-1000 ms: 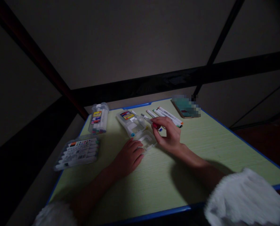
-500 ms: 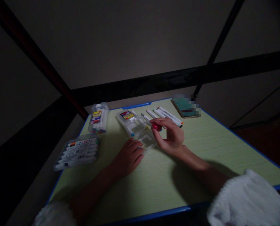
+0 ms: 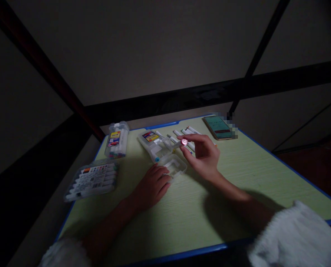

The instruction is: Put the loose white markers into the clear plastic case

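My right hand (image 3: 202, 155) pinches a marker (image 3: 183, 142); my left hand (image 3: 151, 185) (fingers slightly parted) touches the clear lid (image 3: 178, 165) at its fingertips.

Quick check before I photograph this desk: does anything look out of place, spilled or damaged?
The flat marker case at the left: its near corner appears to jut past the table's blue edge, so it looks oddly placed. I see no spill or damage among the loose markers by the open case, though it's dim.

Single head camera: faces forward, down across table (image 3: 254, 170).
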`<control>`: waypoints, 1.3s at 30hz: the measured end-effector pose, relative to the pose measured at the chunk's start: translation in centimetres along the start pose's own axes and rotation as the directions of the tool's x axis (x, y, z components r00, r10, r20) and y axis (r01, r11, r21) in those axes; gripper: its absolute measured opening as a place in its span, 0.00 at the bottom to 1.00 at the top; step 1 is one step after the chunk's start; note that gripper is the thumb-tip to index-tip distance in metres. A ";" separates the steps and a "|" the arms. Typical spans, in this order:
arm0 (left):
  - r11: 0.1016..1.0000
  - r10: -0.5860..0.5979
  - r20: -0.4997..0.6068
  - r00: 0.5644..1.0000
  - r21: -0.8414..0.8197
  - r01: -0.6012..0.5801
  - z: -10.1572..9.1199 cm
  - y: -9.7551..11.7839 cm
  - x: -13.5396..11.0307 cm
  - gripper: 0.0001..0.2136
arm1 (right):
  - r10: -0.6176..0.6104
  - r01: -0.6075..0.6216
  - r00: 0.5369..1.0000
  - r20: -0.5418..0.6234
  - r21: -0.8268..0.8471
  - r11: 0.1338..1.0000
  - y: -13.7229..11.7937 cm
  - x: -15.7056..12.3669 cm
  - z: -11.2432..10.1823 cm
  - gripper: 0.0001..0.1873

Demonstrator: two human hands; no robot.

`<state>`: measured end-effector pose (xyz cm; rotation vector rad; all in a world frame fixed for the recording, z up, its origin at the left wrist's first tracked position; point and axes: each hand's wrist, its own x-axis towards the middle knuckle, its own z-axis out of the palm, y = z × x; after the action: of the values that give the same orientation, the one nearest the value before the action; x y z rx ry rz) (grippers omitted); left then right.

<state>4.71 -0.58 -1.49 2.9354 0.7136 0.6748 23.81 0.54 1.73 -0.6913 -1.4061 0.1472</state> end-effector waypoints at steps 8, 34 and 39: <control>1.000 -0.001 -0.001 1.000 0.002 0.001 -0.1 0.0 0.2 0.06 | -0.026 0.027 0.999 0.026 -0.049 0.998 -0.7 0.6 -0.3 0.12; 1.000 0.004 0.005 1.000 0.011 -0.004 -0.1 0.0 0.2 0.06 | 0.048 -0.052 0.998 0.040 0.091 0.994 -0.4 -0.8 -0.5 0.15; 1.000 0.003 -0.007 1.000 0.009 -0.003 -0.1 0.0 0.2 0.06 | -0.023 0.020 0.999 0.031 0.082 0.996 -0.4 -1.0 -0.4 0.17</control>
<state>4.85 -0.49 -1.35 2.9443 0.7152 0.6848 23.92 -0.44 1.08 -0.6085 -1.4295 0.1988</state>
